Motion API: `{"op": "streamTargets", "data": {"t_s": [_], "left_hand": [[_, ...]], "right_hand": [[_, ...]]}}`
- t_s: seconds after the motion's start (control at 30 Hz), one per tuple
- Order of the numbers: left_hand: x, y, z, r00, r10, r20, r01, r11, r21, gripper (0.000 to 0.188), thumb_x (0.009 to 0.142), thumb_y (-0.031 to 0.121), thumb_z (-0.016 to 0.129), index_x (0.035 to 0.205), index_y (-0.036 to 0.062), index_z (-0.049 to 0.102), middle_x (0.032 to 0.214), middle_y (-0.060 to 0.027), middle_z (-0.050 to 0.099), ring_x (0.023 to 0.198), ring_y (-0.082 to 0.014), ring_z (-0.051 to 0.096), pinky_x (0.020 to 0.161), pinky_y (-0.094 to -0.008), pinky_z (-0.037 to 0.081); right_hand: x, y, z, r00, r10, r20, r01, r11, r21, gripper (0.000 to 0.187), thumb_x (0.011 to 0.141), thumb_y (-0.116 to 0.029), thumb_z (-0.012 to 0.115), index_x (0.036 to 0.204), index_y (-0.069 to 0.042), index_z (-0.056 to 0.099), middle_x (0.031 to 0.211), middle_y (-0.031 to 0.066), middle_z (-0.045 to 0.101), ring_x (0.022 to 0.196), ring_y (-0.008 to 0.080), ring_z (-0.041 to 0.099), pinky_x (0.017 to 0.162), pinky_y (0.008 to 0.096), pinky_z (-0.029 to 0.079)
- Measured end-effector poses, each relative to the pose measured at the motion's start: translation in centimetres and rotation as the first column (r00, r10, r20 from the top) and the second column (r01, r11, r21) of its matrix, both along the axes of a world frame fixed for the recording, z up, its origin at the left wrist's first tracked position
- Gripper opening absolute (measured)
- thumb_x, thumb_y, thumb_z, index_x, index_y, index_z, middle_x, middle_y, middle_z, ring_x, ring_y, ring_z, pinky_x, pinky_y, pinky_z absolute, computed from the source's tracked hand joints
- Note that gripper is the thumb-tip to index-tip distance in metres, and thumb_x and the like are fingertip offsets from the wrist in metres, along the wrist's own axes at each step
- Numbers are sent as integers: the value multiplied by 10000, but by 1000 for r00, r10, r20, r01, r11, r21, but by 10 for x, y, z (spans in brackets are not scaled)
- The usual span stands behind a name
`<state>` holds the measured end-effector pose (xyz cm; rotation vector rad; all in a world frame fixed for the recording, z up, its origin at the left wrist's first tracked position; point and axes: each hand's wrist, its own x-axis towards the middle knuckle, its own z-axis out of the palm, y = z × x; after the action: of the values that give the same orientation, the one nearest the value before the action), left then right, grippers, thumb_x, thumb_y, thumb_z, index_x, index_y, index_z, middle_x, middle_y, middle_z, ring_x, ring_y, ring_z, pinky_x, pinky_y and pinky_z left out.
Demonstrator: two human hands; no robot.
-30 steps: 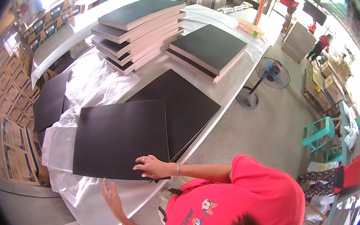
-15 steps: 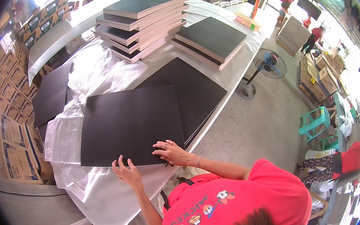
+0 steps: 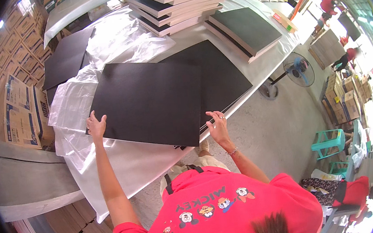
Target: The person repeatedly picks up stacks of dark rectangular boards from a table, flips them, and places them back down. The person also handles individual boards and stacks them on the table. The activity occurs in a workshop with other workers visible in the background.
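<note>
A large black rectangular board (image 3: 148, 103) lies at a slant in front of me. It partly covers more black boards (image 3: 225, 73), whose stacked edges show at the right. My left hand (image 3: 97, 126) grips the board's near left corner, thumb over its top face and fingers around the left edge. Beside the right edge, my right hand (image 3: 218, 127) is open above the table's border, its fingers apart and slightly bent. Whether its fingertips touch the lower boards is hard to see.
Thick dark-topped slabs stand in a tall stack (image 3: 175, 8), with a lower pile (image 3: 248, 30) to its right. Crumpled clear plastic (image 3: 74, 110) and dark sheets (image 3: 66, 56) lie left. A fan (image 3: 299, 69) stands past the table edge; cartons (image 3: 18, 111) are at the left.
The top board has turned clockwise. My left hand has moved to its near left corner, and my right hand has gone from its top face to beside its right edge.
</note>
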<state>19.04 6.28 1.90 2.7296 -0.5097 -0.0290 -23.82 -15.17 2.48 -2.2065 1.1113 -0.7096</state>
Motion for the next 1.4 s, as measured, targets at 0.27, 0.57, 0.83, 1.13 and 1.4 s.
{"op": "streamTargets", "data": {"t_s": [0.27,0.57,0.83,1.13,1.4], "left_hand": [[81,19,-25,987,-139,82,141,990,-24,630,842,468,584,1261,5,507,1240,-227,534,1195,-375,457,1012,-458,346],[88,-18,-10,996,-13,-91,27,987,156,750,839,645,465,1276,37,509,1323,-221,438,1235,-402,407,1056,-499,283],[96,-21,-26,999,9,45,-14,993,121,694,837,613,494,1173,9,559,1230,-215,508,1163,-385,460,1001,-499,334],[64,-18,-31,986,-136,-101,143,987,69,633,850,541,529,1144,-18,575,1156,-241,556,1106,-374,500,970,-450,370],[-132,-13,-34,994,-108,-10,106,986,-133,663,809,393,673,1296,-4,462,1150,-231,507,1084,-379,482,955,-455,371]], "right_hand": [[35,-17,-11,998,-51,28,31,869,493,680,753,-231,710,1331,-30,414,1211,230,461,1177,351,425,1006,416,363],[41,59,-24,963,-142,228,20,884,468,749,806,-160,653,1406,11,238,1371,227,289,1323,305,242,1101,389,237],[41,32,2,811,-297,504,-302,526,795,449,894,-109,585,1294,15,422,1115,91,569,1003,147,543,897,284,446],[-1,-2,77,870,-162,466,-261,650,714,568,868,-204,632,1307,81,412,1222,162,550,1106,221,525,965,309,399],[-78,-151,26,962,-146,232,-29,787,617,461,856,-139,602,1257,65,500,1229,161,577,1133,226,541,958,315,412]]}}
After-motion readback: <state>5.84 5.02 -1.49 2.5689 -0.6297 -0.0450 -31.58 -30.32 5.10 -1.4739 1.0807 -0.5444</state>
